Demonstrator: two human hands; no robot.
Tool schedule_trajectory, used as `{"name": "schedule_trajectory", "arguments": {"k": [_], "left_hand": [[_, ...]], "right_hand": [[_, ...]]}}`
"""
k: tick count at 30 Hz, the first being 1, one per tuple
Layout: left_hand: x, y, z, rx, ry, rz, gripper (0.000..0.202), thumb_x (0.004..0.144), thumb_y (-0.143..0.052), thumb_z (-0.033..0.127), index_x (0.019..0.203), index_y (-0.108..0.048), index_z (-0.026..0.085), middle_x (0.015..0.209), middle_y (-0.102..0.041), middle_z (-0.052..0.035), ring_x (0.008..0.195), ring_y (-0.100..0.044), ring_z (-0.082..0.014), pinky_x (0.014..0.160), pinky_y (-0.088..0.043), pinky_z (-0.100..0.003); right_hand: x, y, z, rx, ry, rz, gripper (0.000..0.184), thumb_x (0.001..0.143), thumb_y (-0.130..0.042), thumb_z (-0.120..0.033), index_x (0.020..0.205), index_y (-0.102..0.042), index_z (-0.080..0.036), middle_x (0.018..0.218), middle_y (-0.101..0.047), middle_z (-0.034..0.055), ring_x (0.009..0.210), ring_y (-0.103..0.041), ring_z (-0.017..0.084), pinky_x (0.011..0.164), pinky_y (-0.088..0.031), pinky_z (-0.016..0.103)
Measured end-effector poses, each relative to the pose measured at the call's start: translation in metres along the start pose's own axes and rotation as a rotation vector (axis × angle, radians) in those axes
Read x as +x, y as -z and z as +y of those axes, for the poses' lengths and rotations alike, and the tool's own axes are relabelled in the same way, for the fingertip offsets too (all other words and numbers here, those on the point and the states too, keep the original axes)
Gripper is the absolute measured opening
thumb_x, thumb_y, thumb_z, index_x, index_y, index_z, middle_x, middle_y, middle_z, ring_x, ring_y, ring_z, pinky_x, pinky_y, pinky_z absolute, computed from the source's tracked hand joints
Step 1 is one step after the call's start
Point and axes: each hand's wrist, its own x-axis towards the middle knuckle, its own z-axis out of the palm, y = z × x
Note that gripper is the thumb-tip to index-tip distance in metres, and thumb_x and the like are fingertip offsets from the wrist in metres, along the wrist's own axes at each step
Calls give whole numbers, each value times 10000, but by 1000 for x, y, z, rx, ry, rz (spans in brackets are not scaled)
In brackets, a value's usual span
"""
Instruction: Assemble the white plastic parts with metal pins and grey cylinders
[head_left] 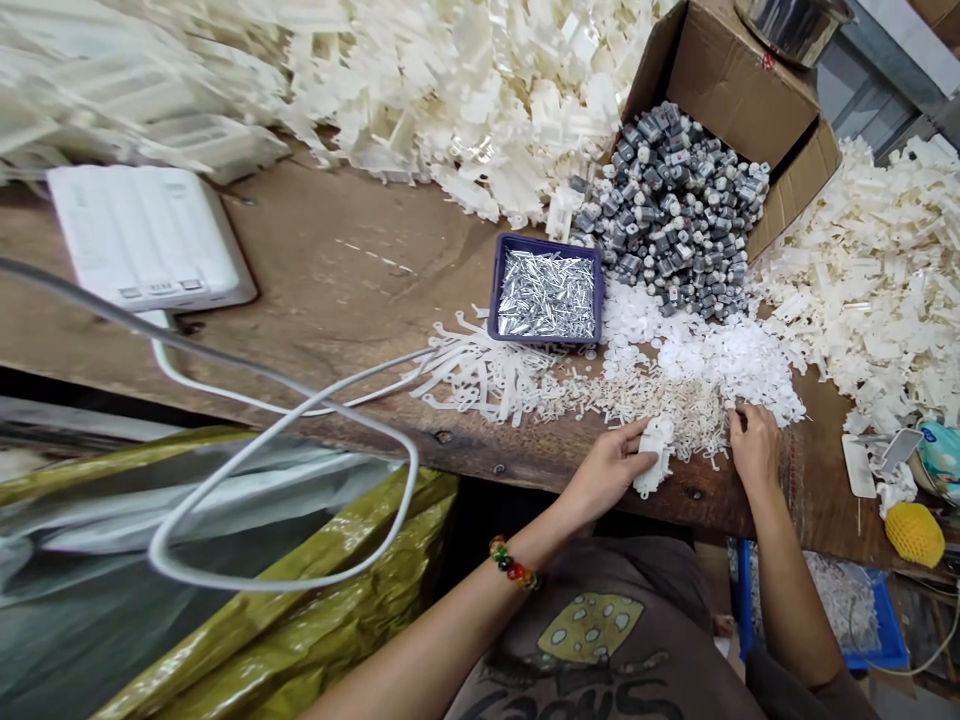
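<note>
White plastic part (654,458) sits in L hand (607,472), grip narrow and closed round it, just above tabletop (360,300). R hand (756,447) touches edge of small beige plastic pieces (660,400); grip narrow, cannot tell if it holds one. Blue tray (501,300) w/ silver metal pins (546,295) stands nearby, cardboard box (731,70) w/ small grey motors (667,210) behind.

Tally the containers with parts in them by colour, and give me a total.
brown cardboard box of grey metal parts: 1
purple tray of silver pins: 1
blue crate of white plastic parts: 1
Total: 3
</note>
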Motion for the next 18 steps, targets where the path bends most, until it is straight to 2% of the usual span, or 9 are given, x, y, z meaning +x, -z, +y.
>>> {"name": "schedule_trajectory", "arguments": {"k": [4,6,8,10,12,15,18], "left_hand": [[2,-2,0,6,3,-1,552,642,-600,162,1189,-558,108,759,-693,-19,582,-573,-120,549,-423,-208],[2,-3,1,7,0,-1,589,642,-602,170,1224,-534,102,766,-695,-25,580,-576,-124,553,-426,-213],[1,-3,3,19,-11,0,629,647,-604,179,1262,-502,97,795,-698,-34,583,-574,-123,546,-422,-210],[0,-3,6,57,-31,-4,649,652,-605,188,1283,-483,94,840,-702,-43,607,-578,-126,547,-419,-206],[-2,-2,7,120,-63,-9,646,661,-599,198,1286,-482,87,891,-704,-53,667,-595,-144,576,-432,-212],[-4,-1,8,241,-132,2,612,678,-569,206,1273,-502,83,1000,-697,-71,795,-615,-188,665,-462,-244],[-8,1,9,398,-221,42,556,691,-542,201,1240,-548,111,1107,-670,-59,902,-609,-211,791,-460,-278]], "right_hand": [[1,3,4,232,-69,-27,253,855,-443,-297,811,-636,-140,808,-632,91,760,-541,199,729,-404,311],[3,12,1,408,-134,-41,220,830,-489,-325,789,-617,-151,784,-616,61,716,-539,178,697,-412,295],[5,24,-10,628,-141,-127,200,814,-523,-349,797,-598,-164,770,-595,32,698,-538,161,667,-419,274],[6,40,-27,815,-43,-304,181,814,-541,-352,811,-590,-178,765,-580,15,702,-540,150,651,-422,257],[9,55,-46,886,125,-471,149,820,-551,-328,802,-597,-188,764,-575,13,725,-540,148,668,-419,257],[17,70,-68,852,319,-588,120,829,-552,-281,782,-611,-187,758,-568,17,735,-529,144,685,-402,259],[27,75,-77,807,375,-682,103,824,-553,-256,778,-607,-182,755,-563,10,710,-513,130,642,-385,238]]}}
